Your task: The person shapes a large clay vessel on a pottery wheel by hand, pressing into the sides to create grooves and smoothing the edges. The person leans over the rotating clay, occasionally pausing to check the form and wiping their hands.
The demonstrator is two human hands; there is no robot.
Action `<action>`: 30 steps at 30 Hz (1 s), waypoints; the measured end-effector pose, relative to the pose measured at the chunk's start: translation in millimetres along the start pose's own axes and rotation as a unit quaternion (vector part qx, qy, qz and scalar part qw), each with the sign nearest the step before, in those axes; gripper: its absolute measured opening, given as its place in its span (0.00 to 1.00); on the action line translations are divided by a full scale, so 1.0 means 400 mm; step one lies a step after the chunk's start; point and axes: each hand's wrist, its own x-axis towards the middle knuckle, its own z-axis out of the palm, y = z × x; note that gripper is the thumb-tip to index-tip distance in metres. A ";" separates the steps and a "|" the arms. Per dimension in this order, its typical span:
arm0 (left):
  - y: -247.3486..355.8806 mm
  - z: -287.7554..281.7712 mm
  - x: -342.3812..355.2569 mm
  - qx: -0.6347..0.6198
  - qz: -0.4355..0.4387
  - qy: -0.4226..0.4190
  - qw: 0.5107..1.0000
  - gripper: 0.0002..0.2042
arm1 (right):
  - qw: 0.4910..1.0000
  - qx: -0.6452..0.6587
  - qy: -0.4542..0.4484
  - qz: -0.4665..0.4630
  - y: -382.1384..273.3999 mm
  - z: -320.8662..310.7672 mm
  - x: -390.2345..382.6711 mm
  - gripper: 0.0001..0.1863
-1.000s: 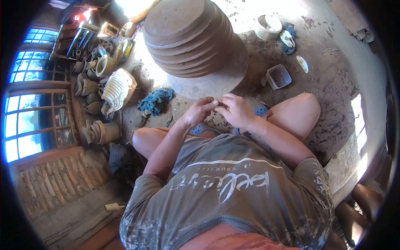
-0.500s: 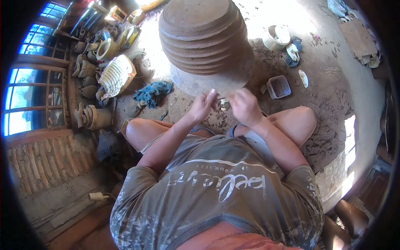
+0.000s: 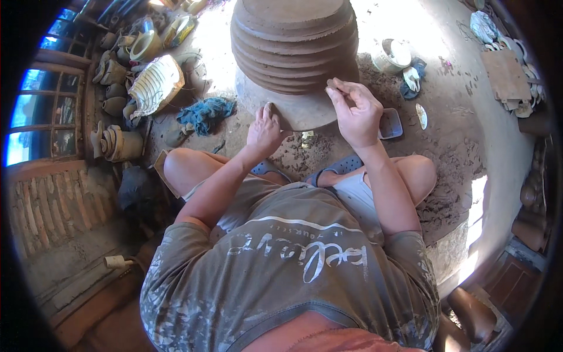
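A large brown clay pot (image 3: pixel 293 50) with stacked ridges round its wall stands on a broad round base (image 3: pixel 308 114) in front of me. My left hand (image 3: pixel 265 134) is at the base's near left rim, fingers pointing forward and a little apart, with nothing seen in them. Raised by the pot's lower right side, my right hand (image 3: pixel 358 111) pinches thumb and forefinger together. Something small and dark seems to be at those fingertips, too small to name. Whether the right fingertips touch the clay, I cannot tell.
A teal cloth (image 3: pixel 205 112) lies left of the base, near a ribbed cream mould-like piece (image 3: pixel 155 85). Several pots line the left wall. On the right are a plastic tub (image 3: pixel 390 124), partly behind my right hand, and a bucket (image 3: pixel 390 58). My crossed legs flank the near floor.
My hands, close together before, have moved apart: the left to the left and down, the right upward beside the pot. The view has shifted slightly.
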 end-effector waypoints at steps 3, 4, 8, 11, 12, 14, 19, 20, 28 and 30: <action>-0.009 -0.024 0.014 -0.013 -0.038 -0.026 0.999 0.40 | 0.995 -0.068 -0.014 -0.075 -0.012 0.019 0.015 0.06; -0.008 -0.029 0.018 -0.013 -0.050 -0.021 0.998 0.41 | 0.994 -0.070 -0.011 -0.079 -0.009 0.028 0.016 0.06; -0.010 -0.037 0.037 0.001 -0.062 -0.022 0.998 0.45 | 0.992 -0.081 0.001 -0.100 0.001 0.073 0.024 0.07; -0.043 -0.040 0.057 0.015 -0.061 -0.034 0.997 0.46 | 0.989 -0.091 0.014 -0.117 -0.004 0.099 0.029 0.10; -0.058 -0.046 0.062 0.018 -0.053 -0.040 0.998 0.46 | 0.988 -0.095 0.019 -0.122 -0.004 0.105 0.031 0.12; -0.083 -0.056 0.065 0.019 -0.041 -0.058 0.997 0.45 | 0.985 -0.102 0.024 -0.140 0.005 0.106 0.034 0.14; -0.128 -0.094 0.073 0.028 -0.018 -0.077 0.996 0.41 | 0.996 -0.054 0.023 -0.071 0.034 0.074 0.050 0.19; -0.145 -0.090 0.075 0.027 -0.011 -0.076 0.997 0.41 | 0.997 -0.053 0.015 -0.045 0.042 0.060 0.054 0.19; -0.168 -0.099 0.096 0.028 0.000 -0.076 0.997 0.43 | 0.983 0.052 0.008 0.177 0.161 -0.060 0.128 0.13; -0.164 -0.093 0.085 0.037 -0.001 -0.085 0.996 0.43 | 0.965 0.115 0.063 0.226 0.130 -0.028 0.118 0.11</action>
